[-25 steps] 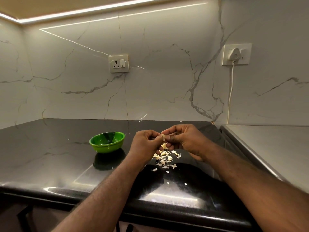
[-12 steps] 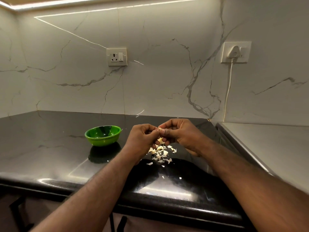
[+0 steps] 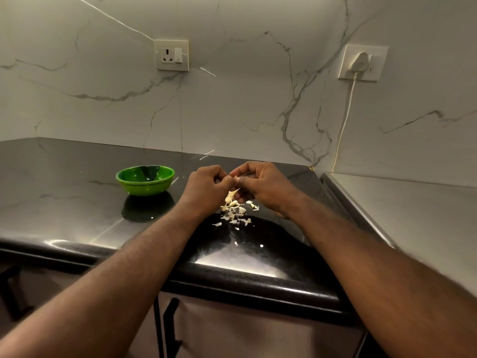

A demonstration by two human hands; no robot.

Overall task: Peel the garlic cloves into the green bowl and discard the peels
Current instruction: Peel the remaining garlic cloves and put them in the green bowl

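My left hand and my right hand meet fingertip to fingertip above the black countertop. Both pinch a garlic clove; only a pale sliver of it and a strip of peel show below the fingers. Under the hands lies a pile of garlic peels, with a few flakes scattered nearer the counter's front edge. The green bowl stands to the left of my left hand, about a hand's width away; what it holds cannot be made out.
A marble wall rises behind the counter with a socket and a plugged-in white cable. A grey steel surface adjoins on the right. Cabinet fronts with dark handles hang below the counter's front edge.
The view has tilted downward, showing more of the counter front and cabinets. Both hands stay together on the clove over the peel pile; the bowl has not moved.
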